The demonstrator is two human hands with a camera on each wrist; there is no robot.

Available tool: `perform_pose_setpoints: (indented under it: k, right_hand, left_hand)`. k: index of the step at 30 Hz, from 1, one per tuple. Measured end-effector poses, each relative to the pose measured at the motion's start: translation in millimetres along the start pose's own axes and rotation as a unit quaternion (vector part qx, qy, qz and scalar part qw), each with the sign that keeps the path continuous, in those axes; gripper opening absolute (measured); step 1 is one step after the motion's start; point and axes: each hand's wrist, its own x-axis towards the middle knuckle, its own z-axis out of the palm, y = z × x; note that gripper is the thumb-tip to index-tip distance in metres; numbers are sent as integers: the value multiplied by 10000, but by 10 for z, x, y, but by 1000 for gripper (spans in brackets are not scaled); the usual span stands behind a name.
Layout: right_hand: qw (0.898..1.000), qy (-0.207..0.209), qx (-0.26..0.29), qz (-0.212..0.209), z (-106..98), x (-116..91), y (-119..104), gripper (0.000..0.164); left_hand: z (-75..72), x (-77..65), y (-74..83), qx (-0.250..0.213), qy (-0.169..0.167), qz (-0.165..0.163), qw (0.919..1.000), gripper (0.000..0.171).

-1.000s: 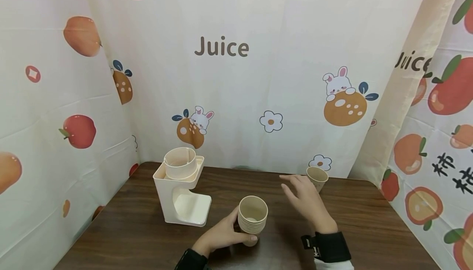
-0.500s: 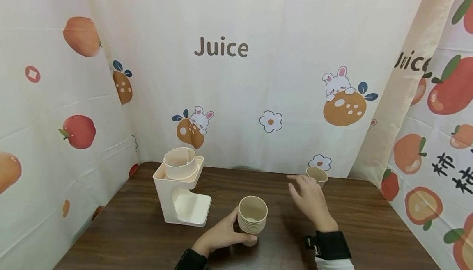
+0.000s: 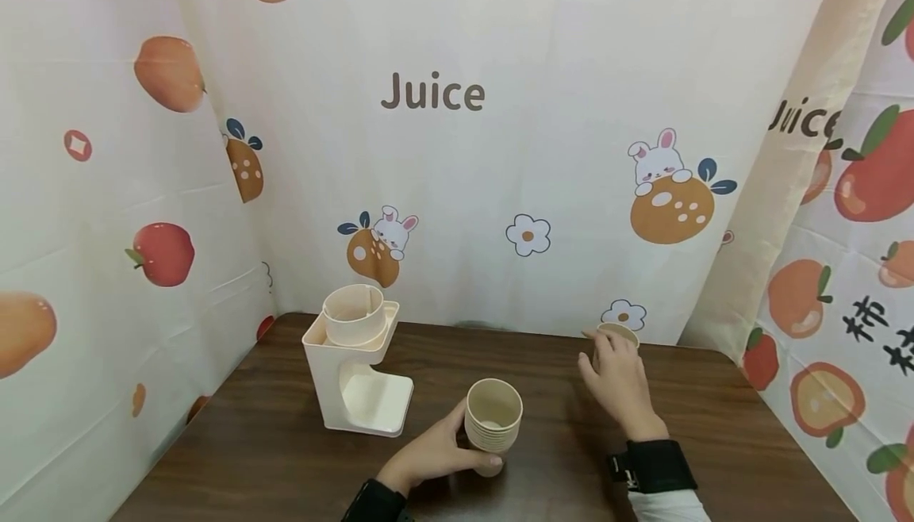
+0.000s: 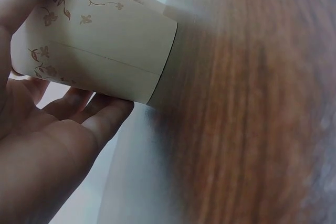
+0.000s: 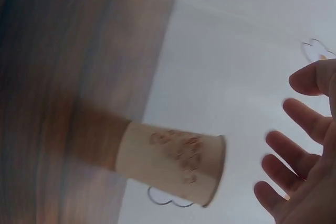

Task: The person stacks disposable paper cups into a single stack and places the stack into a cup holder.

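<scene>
A stack of beige paper cups (image 3: 493, 415) stands upright near the front of the table, and my left hand (image 3: 441, 450) grips it around the side. Brown flower prints show on the lowest cup (image 4: 105, 40) in the left wrist view, its base right at the wood. My right hand (image 3: 617, 379) reaches toward a single paper cup (image 3: 620, 333) at the back right, covering most of it in the head view. In the right wrist view this cup (image 5: 170, 161) stands apart from the spread fingers (image 5: 294, 156), with nothing held.
A white cup-shaped holder (image 3: 355, 314) sits on top of a cream stand (image 3: 332, 379) with a flat base, left of the stack. The brown wooden table (image 3: 543, 458) ends at a fruit-print curtain (image 3: 457, 189) behind.
My right hand has moved right and slightly forward, now overlapping the single cup in the head view. My left hand stays on the stack. The head view shifted slightly.
</scene>
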Motion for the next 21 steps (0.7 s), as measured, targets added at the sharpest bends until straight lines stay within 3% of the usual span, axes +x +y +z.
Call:
perform_pose_setpoints:
  k: [5, 8, 12, 16, 21]
  right_hand:
    - [9995, 217, -213, 103, 27, 66, 172, 39]
    - [9990, 127, -336, 264, 29, 150, 258, 41]
    - [9957, -631, -387, 553, -2, 236, 337, 44]
    - [9824, -1587, -471, 871, -40, 279, 376, 51]
    - [9717, -2105, -479, 959, -32, 329, 412, 55]
  left_hand:
    - [-3, 8, -9, -46, -7, -25, 10000, 82]
    - [-12, 14, -9, -53, 6, -28, 10000, 82]
    - [-14, 17, -10, -64, -11, 8, 10000, 81]
    - [-5, 16, -15, -89, -62, 13, 9999, 80]
    - [-8, 11, -14, -142, -51, -10, 9999, 80]
